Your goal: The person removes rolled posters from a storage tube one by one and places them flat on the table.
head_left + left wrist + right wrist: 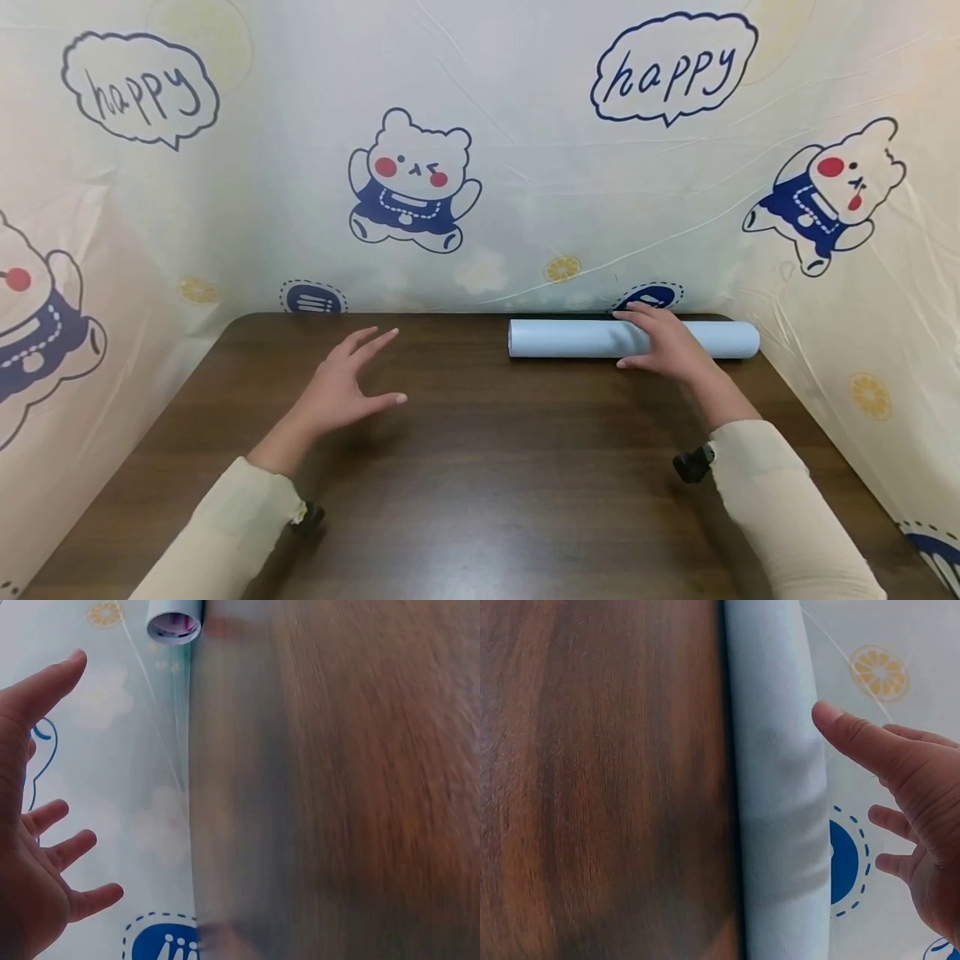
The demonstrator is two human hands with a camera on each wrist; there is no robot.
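A pale blue rolled-up tube [570, 339] lies lengthwise along the back right edge of the brown table [465, 467]. Over its right half hovers my right hand [667, 343], thumb on the near side and fingers reaching across toward the far side. In the right wrist view the fingers are spread apart and shadows fall on the roll [780, 787]. My left hand [341, 387] is held above the table's left part, fingers spread, thumb out to the right, holding nothing. The left wrist view shows the roll's hollow open end [174, 626] beyond the left thumb.
A pale curtain [525, 208] printed with bears, lemon slices and the word happy hangs behind the table and along both sides. Its back part comes close to the table's rear edge, right behind the roll. Each wrist carries a small black device [693, 463].
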